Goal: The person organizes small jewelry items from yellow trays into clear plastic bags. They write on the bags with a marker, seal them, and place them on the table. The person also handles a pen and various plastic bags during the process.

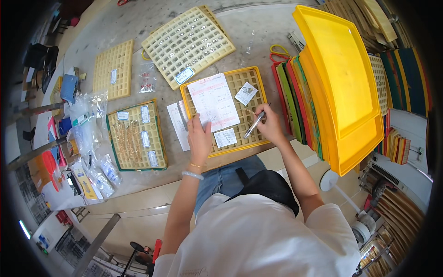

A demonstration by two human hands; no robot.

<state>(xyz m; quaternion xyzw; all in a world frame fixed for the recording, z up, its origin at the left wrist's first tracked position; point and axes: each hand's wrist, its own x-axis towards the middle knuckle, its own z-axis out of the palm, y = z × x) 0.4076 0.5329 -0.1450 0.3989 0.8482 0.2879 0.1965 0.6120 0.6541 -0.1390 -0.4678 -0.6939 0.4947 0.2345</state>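
My right hand (271, 123) is closed round a slim pen (252, 129), whose tip points down toward the yellow-rimmed compartment tray (240, 148) in front of me. On that tray lies a white printed form (213, 102) with handwriting. My left hand (199, 141) rests at the form's lower left edge, fingers stretched out and lying flat. A small bag with a white label (246, 93) sits on the tray, above the pen. Below the form is a small written slip (225, 138). Another paper sheet (177, 123) sticks out at the tray's left side.
A cream tray of small silvery pieces (189, 44) lies beyond. To the left are a tray with gold chains (134, 154), another cream tray (113, 69) and clear plastic bags (90, 115). Stacked yellow trays (341, 87) stand upright at right, near scissors (278, 53).
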